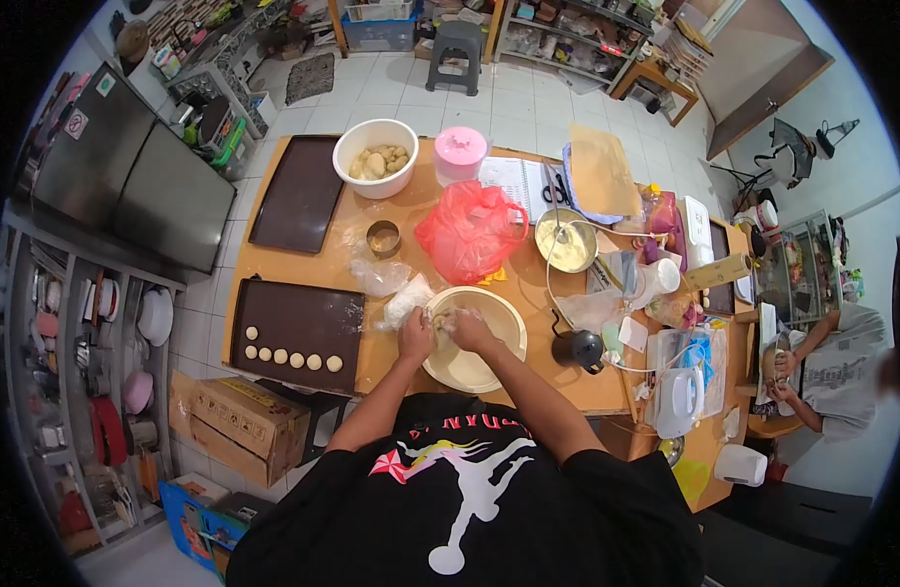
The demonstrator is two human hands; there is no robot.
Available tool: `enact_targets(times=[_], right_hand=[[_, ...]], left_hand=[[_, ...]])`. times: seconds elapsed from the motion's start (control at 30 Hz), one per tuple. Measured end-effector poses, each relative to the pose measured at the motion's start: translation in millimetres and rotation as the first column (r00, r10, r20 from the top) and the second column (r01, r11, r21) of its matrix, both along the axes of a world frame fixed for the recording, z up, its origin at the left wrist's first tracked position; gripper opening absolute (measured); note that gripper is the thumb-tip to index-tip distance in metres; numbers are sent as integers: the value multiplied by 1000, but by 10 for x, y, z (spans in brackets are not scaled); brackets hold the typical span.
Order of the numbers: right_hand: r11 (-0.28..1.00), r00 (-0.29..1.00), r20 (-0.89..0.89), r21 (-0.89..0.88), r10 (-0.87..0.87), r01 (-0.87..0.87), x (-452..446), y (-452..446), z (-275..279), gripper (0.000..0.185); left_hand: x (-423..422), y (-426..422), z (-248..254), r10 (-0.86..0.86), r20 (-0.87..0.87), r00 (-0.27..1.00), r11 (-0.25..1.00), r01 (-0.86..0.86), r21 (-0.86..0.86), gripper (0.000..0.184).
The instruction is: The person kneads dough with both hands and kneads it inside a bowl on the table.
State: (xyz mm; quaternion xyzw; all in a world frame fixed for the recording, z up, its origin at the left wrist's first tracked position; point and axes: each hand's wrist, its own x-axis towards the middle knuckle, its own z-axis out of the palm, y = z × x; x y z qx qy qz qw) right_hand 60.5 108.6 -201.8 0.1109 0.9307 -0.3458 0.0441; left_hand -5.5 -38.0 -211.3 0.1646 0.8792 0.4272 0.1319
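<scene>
Both my hands are over the wide cream bowl [514, 339]. My left hand [416, 335] is at its left rim, with the fingers curled inward. Inside the rim, my right hand [468, 331] has bent fingers coated in something pale. Between the two hands is a small lump of dough [441, 321], partly covered by the fingers. Left of the bowl, a dark baking tray [298, 318] carries several round dough balls [296, 361] along its near side. A bag of white powder [408, 300] lies against the bowl's left side.
A red plastic bag [471, 233] sits just beyond the bowl. Further back are a white tub of lumps [375, 186], a pink-lidded container [460, 152] and another dark tray [298, 194]. A dark kettle [578, 350] stands at right. Another person [841, 372] works at far right.
</scene>
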Motion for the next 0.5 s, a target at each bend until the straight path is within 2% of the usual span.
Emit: enact_targets(times=[0.03, 0.13, 0.27, 0.37, 0.4, 0.5], right_hand=[[997, 995, -75, 51, 69, -65, 37, -30, 129, 28], [984, 984, 27, -28, 176, -176, 215, -76, 682, 23], [956, 957, 81, 68, 280, -286, 566, -130, 510, 18], [966, 956, 191, 91, 223, -243, 785, -211, 350, 16], [972, 957, 206, 71, 204, -222, 802, -268, 492, 18], [990, 980, 167, 77, 105, -119, 836, -370, 256, 17]], left_hand=[[-4, -5, -11, 0, 7, 1000, 1000, 0, 6, 24], [8, -17, -66, 6, -27, 1000, 999, -5, 37, 23], [-13, -12, 60, -21, 3, 1000, 1000, 21, -14, 21], [3, 6, -28, -23, -43, 999, 1000, 24, 17, 20], [11, 12, -23, -21, -43, 999, 999, 22, 30, 20], [-1, 18, -6, -16, -55, 998, 999, 19, 48, 19]])
